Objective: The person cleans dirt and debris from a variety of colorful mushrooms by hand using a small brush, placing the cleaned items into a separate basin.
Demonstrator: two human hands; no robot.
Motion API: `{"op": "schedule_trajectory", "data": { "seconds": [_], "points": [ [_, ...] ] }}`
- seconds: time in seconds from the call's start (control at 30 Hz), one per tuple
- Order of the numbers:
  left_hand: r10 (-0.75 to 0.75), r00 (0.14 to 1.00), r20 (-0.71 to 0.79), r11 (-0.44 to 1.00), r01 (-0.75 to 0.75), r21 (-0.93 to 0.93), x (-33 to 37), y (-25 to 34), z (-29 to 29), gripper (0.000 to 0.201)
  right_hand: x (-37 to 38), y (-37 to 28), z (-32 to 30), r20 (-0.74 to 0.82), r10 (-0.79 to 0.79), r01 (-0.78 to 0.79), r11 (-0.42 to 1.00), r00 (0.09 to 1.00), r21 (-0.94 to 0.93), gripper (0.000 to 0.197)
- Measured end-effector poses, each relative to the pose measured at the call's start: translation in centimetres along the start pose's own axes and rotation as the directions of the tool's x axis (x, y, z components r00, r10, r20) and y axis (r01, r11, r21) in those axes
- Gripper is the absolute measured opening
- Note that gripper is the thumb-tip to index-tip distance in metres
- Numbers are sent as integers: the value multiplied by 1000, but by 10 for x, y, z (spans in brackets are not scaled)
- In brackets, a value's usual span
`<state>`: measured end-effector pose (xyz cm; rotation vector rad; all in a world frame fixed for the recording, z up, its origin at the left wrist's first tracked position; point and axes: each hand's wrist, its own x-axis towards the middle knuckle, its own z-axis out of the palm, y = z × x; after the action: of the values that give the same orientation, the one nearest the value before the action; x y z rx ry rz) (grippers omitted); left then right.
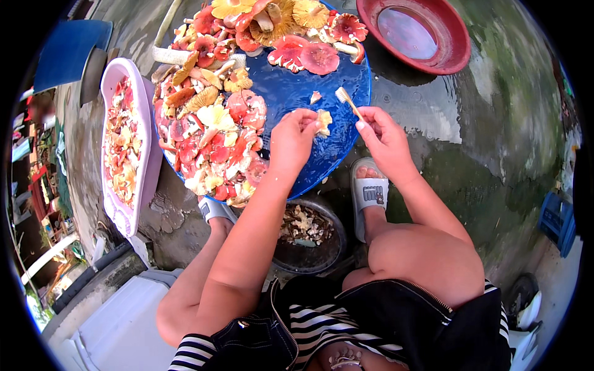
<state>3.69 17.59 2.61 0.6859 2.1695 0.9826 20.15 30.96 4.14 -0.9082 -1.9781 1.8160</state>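
Observation:
My left hand (293,137) pinches a small pale yellow piece of mushroom (323,123) between thumb and fingers, over the bare side of a round blue tray (337,133). Just right of it, my right hand (385,140) grips a toothbrush (349,102) by its light brown handle, bristle end up and to the left. Brush and mushroom piece are apart. Heaped over the tray's left and far sides are red and yellow mushrooms (216,136), many broken. One small fragment (316,97) lies alone on the blue surface near the brush head.
A pink-lilac tub (148,167) full of mushroom pieces stands at the left. Far right sits a red basin (455,52) with liquid in it. Between my feet is a dark basin (291,256) holding scraps. Wet concrete surrounds them; a blue crate (557,222) is at the right edge.

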Motion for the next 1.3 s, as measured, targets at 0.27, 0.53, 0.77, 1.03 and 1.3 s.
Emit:
{"op": "schedule_trajectory", "data": {
  "seconds": [0.27, 0.53, 0.77, 1.03, 1.3],
  "points": [
    [-110, 904, 412, 162, 425, -890, -2, -33, -8, 32, -5, -17, 5, 141, -171, 209, 922, 975, -326, 29],
    [-64, 931, 360, 205, 365, -908, -17, -17, -5, 45, -7, -26, 17, 279, -301, 407, 750, 912, -521, 31],
    [-104, 912, 396, 148, 408, -901, -19, -19, -5, 45, -3, -22, 23, 324, -277, 422, 685, 905, -594, 38],
    [-114, 904, 411, 190, 426, -884, -21, -22, -4, 44, 1, -32, 26, 317, -181, 358, 624, 931, -695, 38],
    [-141, 930, 341, 75, 353, -933, -18, -26, 0, 43, -3, -26, 21, 262, -109, 269, 640, 959, -719, 37]
  ]
}}
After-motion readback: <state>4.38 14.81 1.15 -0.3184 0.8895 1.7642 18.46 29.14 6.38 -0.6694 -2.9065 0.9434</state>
